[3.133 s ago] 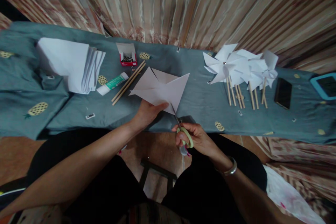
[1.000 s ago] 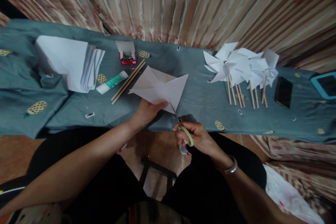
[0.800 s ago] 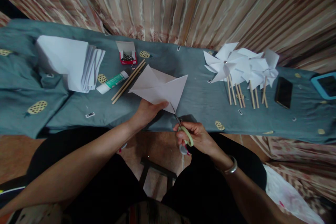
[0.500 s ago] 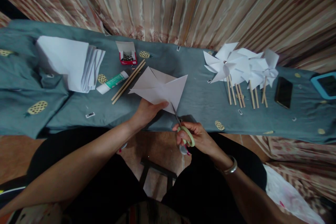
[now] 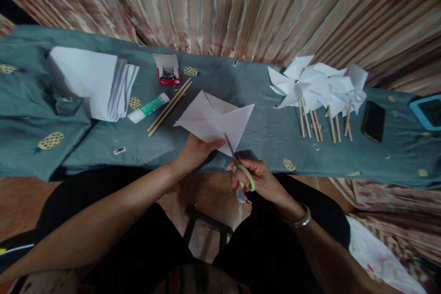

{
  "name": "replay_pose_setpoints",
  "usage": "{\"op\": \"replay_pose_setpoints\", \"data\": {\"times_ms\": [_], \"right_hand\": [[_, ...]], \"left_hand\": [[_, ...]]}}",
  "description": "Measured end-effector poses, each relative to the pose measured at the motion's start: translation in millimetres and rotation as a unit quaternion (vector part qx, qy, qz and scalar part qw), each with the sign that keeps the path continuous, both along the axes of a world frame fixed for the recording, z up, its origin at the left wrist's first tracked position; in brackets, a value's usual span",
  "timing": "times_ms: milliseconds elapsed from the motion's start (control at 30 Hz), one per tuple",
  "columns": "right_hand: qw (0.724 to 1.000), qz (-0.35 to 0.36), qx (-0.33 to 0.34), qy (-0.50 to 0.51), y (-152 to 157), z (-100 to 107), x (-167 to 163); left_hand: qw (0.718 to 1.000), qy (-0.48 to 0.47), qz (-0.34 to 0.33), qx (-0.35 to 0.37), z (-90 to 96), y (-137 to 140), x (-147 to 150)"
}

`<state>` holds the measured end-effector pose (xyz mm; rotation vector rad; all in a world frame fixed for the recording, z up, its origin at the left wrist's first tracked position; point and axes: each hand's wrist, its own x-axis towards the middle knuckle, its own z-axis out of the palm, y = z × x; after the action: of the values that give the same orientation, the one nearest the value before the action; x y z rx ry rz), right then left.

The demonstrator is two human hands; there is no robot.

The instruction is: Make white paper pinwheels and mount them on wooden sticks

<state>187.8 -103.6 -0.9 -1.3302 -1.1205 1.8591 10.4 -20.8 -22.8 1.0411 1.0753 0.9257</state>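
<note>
Head camera, left to right: on the cloth (image 5: 267, 135) lies a white stack (image 5: 84, 78), then the glue (image 5: 149, 108), an open red box (image 5: 168, 76) and two sticks (image 5: 169, 108), all apart from the hands. Next is the left hand (image 5: 199, 150), thumb pressed down on the paper (image 5: 210, 121), its other fingers mostly hidden underneath, so I take it for a closed pinch. The paper sits out in front of the person, over the near side of the cloth, with a slit at its far corner. The right hand (image 5: 262, 178) has its fingers curled round the handles of the scissors (image 5: 250, 177); I can't tell how wide the blades stand, since only one shows on top, its tip just beside that thumb. To cut this well, I'd slide the thumb away from the tip, run straight in from the corner, and stop short of the middle so the sheet holds together. Farther right are white pinwheels (image 5: 296, 89), a phone (image 5: 374, 121) and a tablet (image 5: 427, 112).
</note>
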Motion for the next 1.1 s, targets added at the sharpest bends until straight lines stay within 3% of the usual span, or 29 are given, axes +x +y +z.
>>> {"op": "replay_pose_setpoints", "data": {"times_ms": [667, 1100], "right_hand": [[0.998, -0.031, -0.048, 0.003, 0.2, 1.5, -1.4], [1.000, -0.015, -0.018, 0.004, 0.5, 0.7, 0.2]], "left_hand": [[1.000, 0.019, 0.004, -0.007, -0.2, -0.5, -1.0], [1.000, 0.009, -0.016, -0.010, 2.7, -2.8, -0.7]]}}
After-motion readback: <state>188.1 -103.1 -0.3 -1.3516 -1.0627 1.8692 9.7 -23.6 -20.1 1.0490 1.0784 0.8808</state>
